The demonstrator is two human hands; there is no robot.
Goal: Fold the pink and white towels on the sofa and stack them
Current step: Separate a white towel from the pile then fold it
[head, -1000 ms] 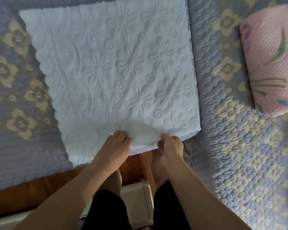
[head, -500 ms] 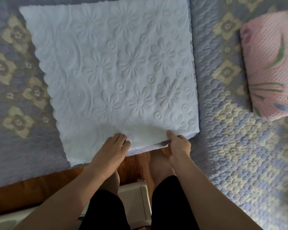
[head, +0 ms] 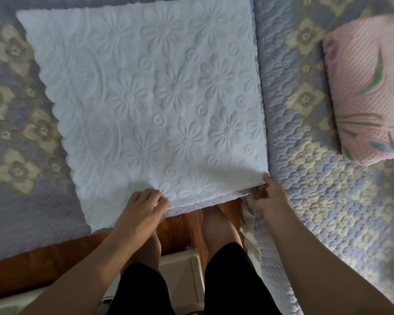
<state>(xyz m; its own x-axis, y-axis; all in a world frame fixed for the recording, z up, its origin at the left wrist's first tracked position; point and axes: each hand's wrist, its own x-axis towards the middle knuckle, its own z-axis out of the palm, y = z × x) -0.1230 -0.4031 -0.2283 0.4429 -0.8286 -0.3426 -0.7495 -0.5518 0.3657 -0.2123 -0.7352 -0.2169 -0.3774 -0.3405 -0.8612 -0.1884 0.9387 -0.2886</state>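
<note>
Since 0.5 s ago R hand [head: 268, 196] has slid rightward along the near hem of the white towel [head: 150, 98] and now sits at its near-right corner; L hand [head: 141, 210] has barely shifted. Towel itself lies much as before.

L hand: fingers curled over the near hem, left of centre, gripping the edge, cloth puckered just ahead of the knuckles. R hand: thumb on top of the corner, fingers tucked under, pinching it; corner lifted slightly off the cover.

White towel: embossed flower pattern, spread flat on the sofa [head: 316, 178] w/ quilted lavender-yellow cover, scalloped edge on the left side, straight edge on the right. Near hem overhangs the seat front a little.

Pink towel [head: 369, 96]: folded bundle w/ green and blue motif, far right on the seat, well apart from the white one, partly cut off by frame edge.

Around: seam betw. seat cushions runs just beside the towel's right edge. Wood floor [head: 32, 267] below the seat front. Person's knees and black shorts [head: 232, 280] close to the sofa, betw. the forearms. Pale boxy object [head: 180, 273] on the floor betw. the legs; can't tell what it is. Loose cover edge hangs down beside the R wrist.
</note>
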